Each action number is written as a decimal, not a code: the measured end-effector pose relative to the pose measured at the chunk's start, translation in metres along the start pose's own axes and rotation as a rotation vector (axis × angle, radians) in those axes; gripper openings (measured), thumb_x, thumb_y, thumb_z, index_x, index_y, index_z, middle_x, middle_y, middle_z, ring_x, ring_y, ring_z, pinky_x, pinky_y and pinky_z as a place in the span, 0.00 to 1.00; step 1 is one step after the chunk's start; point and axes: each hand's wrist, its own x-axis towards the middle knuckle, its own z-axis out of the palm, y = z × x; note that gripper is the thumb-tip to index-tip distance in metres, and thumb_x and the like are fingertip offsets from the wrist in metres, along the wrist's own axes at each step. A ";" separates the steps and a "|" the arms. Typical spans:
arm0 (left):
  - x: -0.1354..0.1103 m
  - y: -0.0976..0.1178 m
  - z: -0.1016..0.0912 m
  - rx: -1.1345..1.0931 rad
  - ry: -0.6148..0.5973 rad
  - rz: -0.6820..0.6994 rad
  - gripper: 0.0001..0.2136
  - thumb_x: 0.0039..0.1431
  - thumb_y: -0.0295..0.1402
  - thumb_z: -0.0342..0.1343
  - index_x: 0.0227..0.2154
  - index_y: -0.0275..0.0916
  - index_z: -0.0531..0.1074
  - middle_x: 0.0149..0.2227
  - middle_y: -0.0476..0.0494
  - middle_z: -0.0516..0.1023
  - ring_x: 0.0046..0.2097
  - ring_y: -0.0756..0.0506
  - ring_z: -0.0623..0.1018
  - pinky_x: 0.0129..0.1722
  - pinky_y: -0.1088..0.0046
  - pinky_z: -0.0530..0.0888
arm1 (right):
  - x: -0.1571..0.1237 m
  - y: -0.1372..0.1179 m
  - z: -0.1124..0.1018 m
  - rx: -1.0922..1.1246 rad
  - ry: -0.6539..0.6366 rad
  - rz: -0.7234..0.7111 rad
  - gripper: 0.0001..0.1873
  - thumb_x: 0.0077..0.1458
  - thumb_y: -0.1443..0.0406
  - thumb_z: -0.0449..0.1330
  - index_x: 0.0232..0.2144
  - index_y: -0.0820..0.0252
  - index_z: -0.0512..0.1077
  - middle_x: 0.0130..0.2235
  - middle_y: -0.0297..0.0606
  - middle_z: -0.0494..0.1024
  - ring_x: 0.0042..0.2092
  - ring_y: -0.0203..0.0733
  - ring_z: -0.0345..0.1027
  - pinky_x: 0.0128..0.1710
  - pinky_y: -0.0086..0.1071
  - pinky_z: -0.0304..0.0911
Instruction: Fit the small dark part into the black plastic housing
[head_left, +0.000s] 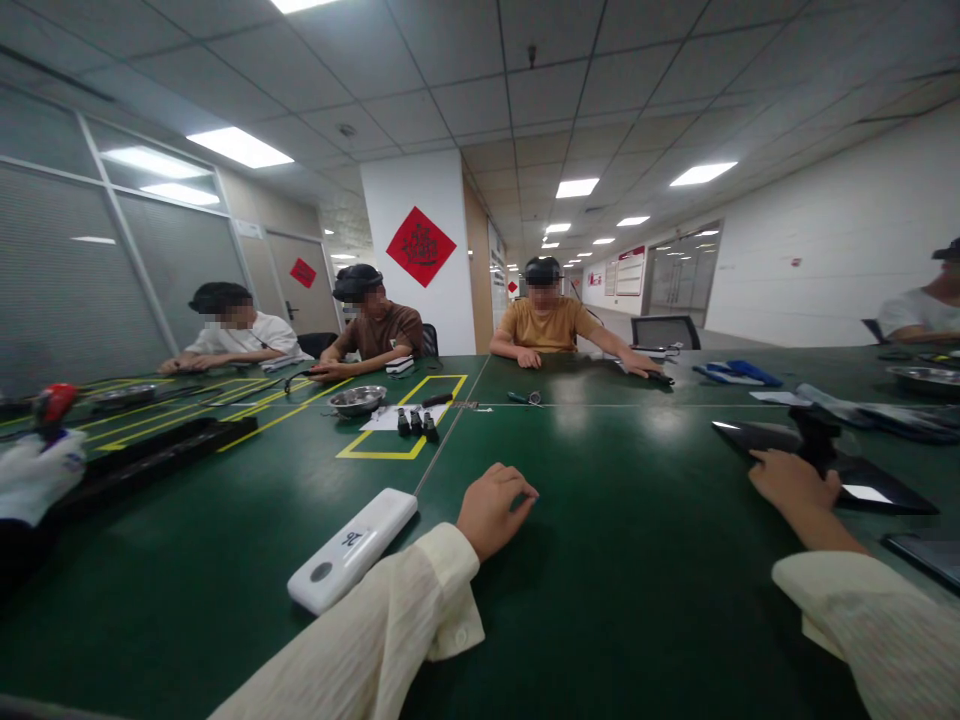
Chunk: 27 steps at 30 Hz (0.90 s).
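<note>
Right hand (796,492) touching a glossy black panel (874,473), grip unclear.
Long axis slanting far-left to near-right; left hand (495,510) resting loose, empty.

The device (352,548) lies on the table (637,620) (nearer than the bowl (358,402)).

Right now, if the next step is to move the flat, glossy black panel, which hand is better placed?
Probably the right hand: it appears to touch the flat, glossy black panel. The left hand is farther off, nearer to the long, rounded, white plastic-looking device.
</note>
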 end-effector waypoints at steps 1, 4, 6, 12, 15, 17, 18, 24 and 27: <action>0.000 0.000 0.000 0.002 -0.006 0.001 0.05 0.56 0.30 0.51 0.33 0.41 0.73 0.36 0.47 0.74 0.39 0.48 0.71 0.37 0.71 0.69 | 0.001 0.001 0.000 -0.005 -0.043 0.008 0.21 0.52 0.68 0.48 0.46 0.62 0.73 0.51 0.55 0.68 0.52 0.56 0.59 0.48 0.51 0.46; 0.000 -0.001 0.002 0.001 -0.023 -0.005 0.06 0.55 0.29 0.51 0.32 0.41 0.73 0.36 0.47 0.74 0.39 0.48 0.71 0.38 0.71 0.69 | 0.002 0.000 -0.003 -0.014 -0.141 0.074 0.24 0.51 0.68 0.47 0.50 0.60 0.69 0.54 0.54 0.65 0.55 0.57 0.55 0.49 0.52 0.42; 0.000 -0.003 0.004 -0.001 -0.030 -0.009 0.06 0.55 0.29 0.51 0.33 0.41 0.73 0.36 0.47 0.74 0.39 0.48 0.71 0.38 0.71 0.69 | 0.000 -0.001 -0.007 0.000 -0.143 0.121 0.25 0.50 0.68 0.48 0.50 0.61 0.69 0.53 0.54 0.65 0.56 0.59 0.53 0.49 0.53 0.42; 0.000 -0.003 0.003 0.022 -0.021 0.015 0.07 0.54 0.28 0.51 0.34 0.41 0.73 0.37 0.47 0.74 0.41 0.47 0.70 0.39 0.71 0.69 | -0.007 -0.002 -0.018 0.172 0.152 0.294 0.23 0.51 0.64 0.50 0.48 0.66 0.69 0.53 0.58 0.62 0.54 0.60 0.55 0.48 0.49 0.54; 0.000 0.000 0.000 0.038 -0.017 0.008 0.07 0.53 0.27 0.51 0.33 0.40 0.72 0.36 0.47 0.74 0.40 0.47 0.70 0.40 0.71 0.69 | -0.008 -0.004 -0.018 0.298 0.357 0.383 0.24 0.49 0.64 0.53 0.49 0.70 0.67 0.55 0.60 0.54 0.54 0.64 0.53 0.48 0.51 0.54; 0.000 0.004 -0.002 0.046 -0.013 -0.002 0.07 0.52 0.26 0.51 0.33 0.40 0.72 0.36 0.47 0.74 0.41 0.47 0.70 0.40 0.71 0.69 | -0.006 -0.004 -0.016 0.378 0.427 0.384 0.22 0.49 0.66 0.53 0.47 0.69 0.68 0.59 0.60 0.45 0.57 0.68 0.45 0.49 0.53 0.51; 0.000 0.006 -0.003 0.050 -0.010 -0.005 0.07 0.52 0.26 0.51 0.33 0.40 0.72 0.36 0.46 0.74 0.41 0.47 0.70 0.39 0.71 0.69 | -0.004 -0.003 -0.015 0.404 0.449 0.368 0.20 0.49 0.66 0.53 0.45 0.68 0.69 0.60 0.59 0.40 0.58 0.68 0.41 0.50 0.54 0.50; 0.001 0.006 -0.002 0.065 -0.017 -0.006 0.07 0.51 0.25 0.52 0.31 0.40 0.72 0.35 0.47 0.73 0.41 0.47 0.69 0.39 0.71 0.69 | 0.013 0.003 -0.013 0.465 0.477 0.221 0.18 0.51 0.68 0.50 0.42 0.71 0.72 0.62 0.52 0.33 0.62 0.62 0.31 0.57 0.46 0.41; 0.001 0.001 0.001 0.068 -0.028 0.006 0.06 0.53 0.26 0.51 0.31 0.40 0.72 0.35 0.47 0.73 0.41 0.47 0.68 0.38 0.71 0.68 | 0.024 0.006 -0.012 0.557 0.408 0.264 0.20 0.50 0.70 0.50 0.45 0.71 0.71 0.61 0.56 0.37 0.62 0.61 0.35 0.58 0.46 0.39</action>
